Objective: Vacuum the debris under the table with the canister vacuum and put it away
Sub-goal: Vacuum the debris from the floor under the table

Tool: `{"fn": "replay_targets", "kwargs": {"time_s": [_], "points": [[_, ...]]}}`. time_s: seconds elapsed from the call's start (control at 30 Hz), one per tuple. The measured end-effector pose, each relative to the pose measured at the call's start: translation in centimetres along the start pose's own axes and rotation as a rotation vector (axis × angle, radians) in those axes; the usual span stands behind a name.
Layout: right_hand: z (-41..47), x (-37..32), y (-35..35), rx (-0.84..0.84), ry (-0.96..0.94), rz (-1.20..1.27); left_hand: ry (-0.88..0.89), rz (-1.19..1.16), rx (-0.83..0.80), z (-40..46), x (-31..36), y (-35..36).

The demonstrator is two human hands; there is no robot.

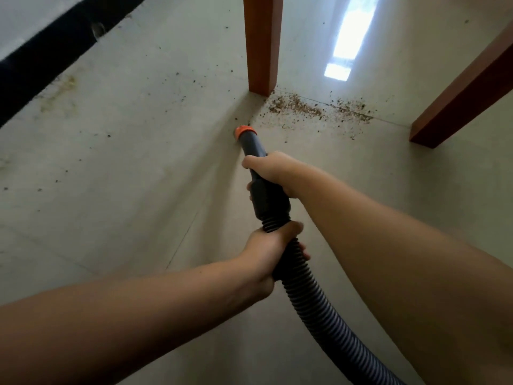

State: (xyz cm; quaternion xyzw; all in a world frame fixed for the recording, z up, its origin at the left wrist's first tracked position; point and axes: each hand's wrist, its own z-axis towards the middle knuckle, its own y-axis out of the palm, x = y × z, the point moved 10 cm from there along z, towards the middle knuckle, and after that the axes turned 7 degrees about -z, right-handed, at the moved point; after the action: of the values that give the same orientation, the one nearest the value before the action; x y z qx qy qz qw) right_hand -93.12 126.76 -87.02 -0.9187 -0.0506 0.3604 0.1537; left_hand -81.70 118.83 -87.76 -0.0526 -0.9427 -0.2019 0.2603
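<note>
Nearest the viewer: ribbed hose (313, 298), dark and corrugated, rising from the lower frame edge toward the near table leg (262, 45); probably light and pliant, prone to kinking and to springing sideways, hence poor for aiming. Canister itself out of view.

Next toward that leg: left hand (270, 250), fingers and thumb wrapped around the hose just behind the rigid cuff, taking up slack and weight.

Closer still to the leg: right hand (270, 169), fingers curled round the black rigid handle tube (266, 195), thumb on its upper side. Likely the proper grasping point: stiff, smooth plastic, slippery only if squeezed loosely, and the one section that steers the tip.

Just short of the leg's foot: orange nozzle collar (244, 132), at or very near the pale tiled floor (111, 190); contact not certain from this angle.

Beside the leg, on its right: debris (298, 105), a dense brown granular patch thinning along a tile joint toward the second table leg (466, 87); not yet collected, nozzle mouth beside rather than over it. Fine, dry, apparently loose; easily scattered by a fast sweep.

Left of the leg and well apart: sparse specks, a yellowish stain (65, 87), and a dark baseboard strip (55, 43). Beyond the leg: bright window glare (347, 43) on the floor.
</note>
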Motion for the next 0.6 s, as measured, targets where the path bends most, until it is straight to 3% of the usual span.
{"fn": "replay_targets", "kwargs": {"time_s": [0.17, 0.37, 0.6], "points": [[0.2, 0.2, -0.7, 0.063, 0.005, 0.025, -0.016, 0.045, -0.033, 0.1, 0.6, 0.0], [-2.2, 5.7, -6.4, 0.242, 0.087, 0.137, -0.1, 0.201, -0.16, -0.9, -2.1, 3.7], [-3.5, 5.9, -4.5, 0.08, 0.045, 0.04, -0.153, 0.13, -0.136, -1.4, -4.5, 3.8]]}}
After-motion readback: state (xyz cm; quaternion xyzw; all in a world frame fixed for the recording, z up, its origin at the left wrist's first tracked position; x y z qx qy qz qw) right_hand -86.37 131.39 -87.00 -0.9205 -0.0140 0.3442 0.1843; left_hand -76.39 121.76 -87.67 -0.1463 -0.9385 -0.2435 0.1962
